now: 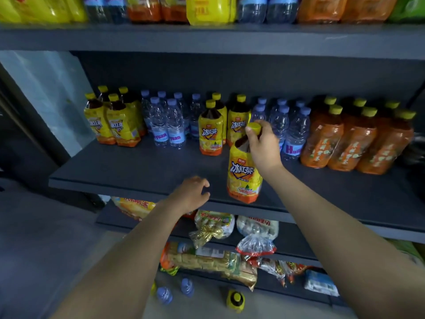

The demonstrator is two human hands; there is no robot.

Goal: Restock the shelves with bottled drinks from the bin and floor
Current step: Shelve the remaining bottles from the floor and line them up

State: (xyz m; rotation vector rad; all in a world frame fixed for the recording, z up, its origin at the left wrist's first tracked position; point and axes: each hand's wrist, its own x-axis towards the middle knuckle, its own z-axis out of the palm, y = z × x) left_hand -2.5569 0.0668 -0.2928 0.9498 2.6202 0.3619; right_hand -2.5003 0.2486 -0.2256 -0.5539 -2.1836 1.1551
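**Hands at the middle shelf: right one holding a bottle, left one idle**

Head view. We see both bare forearms reaching forward and up from the lower edge of the frame. The right hand [264, 146] has its fingers and thumb curled round the neck of an iced tea bottle [243, 178], just under its yellow cap [254, 128]. The bottle is nearly upright at the front edge of the middle shelf [138, 166]; we cannot tell whether its base touches the board. The left hand [190, 194] is at the same front edge, left of the bottle and apart from it, with its fingers loosely curled and holding nothing. Behind, along the back of the shelf, we note matching tea bottles [210, 132], water bottles [167, 127] and orange-labelled bottles [354, 139]. Lower down, snack bags [213, 226] lie on a lower shelf, and loose bottles [187, 287] are on the floor.
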